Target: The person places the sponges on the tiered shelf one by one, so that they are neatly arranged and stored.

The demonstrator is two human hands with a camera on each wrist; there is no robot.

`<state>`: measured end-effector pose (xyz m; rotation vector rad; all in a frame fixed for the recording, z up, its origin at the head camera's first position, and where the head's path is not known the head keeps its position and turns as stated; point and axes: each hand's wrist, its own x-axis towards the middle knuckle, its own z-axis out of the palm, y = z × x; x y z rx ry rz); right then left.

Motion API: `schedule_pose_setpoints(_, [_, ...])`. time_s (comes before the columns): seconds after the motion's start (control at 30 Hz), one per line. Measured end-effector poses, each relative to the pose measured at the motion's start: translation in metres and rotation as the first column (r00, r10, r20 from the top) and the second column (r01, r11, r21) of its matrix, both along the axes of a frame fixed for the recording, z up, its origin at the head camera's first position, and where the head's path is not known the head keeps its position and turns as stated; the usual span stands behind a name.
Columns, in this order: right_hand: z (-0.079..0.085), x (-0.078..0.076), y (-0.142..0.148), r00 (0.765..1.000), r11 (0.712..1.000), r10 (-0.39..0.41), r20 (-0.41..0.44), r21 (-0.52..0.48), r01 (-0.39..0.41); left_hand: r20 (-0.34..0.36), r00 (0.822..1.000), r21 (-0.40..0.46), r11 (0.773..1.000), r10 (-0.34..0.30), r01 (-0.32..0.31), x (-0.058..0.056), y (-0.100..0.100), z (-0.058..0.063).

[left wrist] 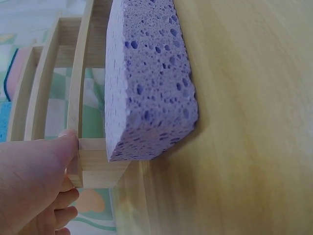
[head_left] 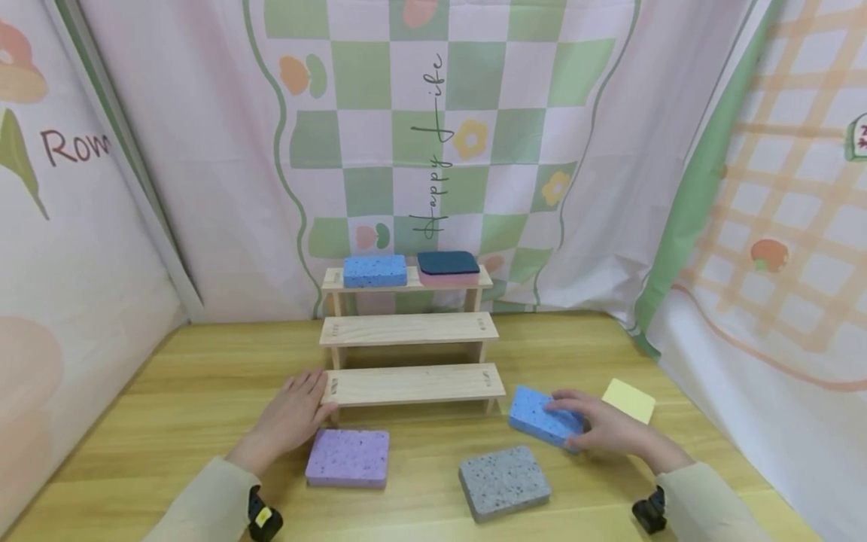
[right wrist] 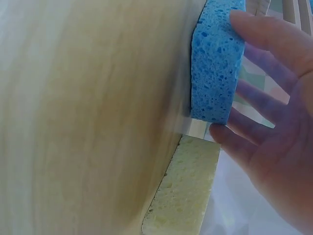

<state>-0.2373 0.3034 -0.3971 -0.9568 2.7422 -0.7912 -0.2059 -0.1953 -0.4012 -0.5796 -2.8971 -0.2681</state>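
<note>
"Where's the held blue sponge (head_left: 531, 415)?"

"On the table (head_left: 223, 350), right of the rack (head_left: 409, 329), gripped by the right hand (head_left: 606, 427)."

"And the left hand (head_left: 290, 414)?"

"Gripping the rack's bottom step (head_left: 409, 385) at its left end, near the purple sponge (head_left: 348, 455). The grey sponge (head_left: 504, 480) lies in front; 2 sponges (head_left: 375, 272) top the rack."
</note>
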Motion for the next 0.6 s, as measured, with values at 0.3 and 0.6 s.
schedule_pose_setpoints(0.3, [0.0049,0.0004,-0.001,1.0,1.0,-0.017,-0.01,0.009,0.017,0.015,1.0,0.01,1.0,0.007,-0.007,0.0005,0.0002,0.0])
schedule_pose_setpoints(0.6, [0.0091,0.0024,-0.0007,0.994,0.997,-0.069,-0.083,0.015,0.07,0.02,1.0,0.006,1.0,0.01,-0.01,0.0019,0.0003,0.0011])
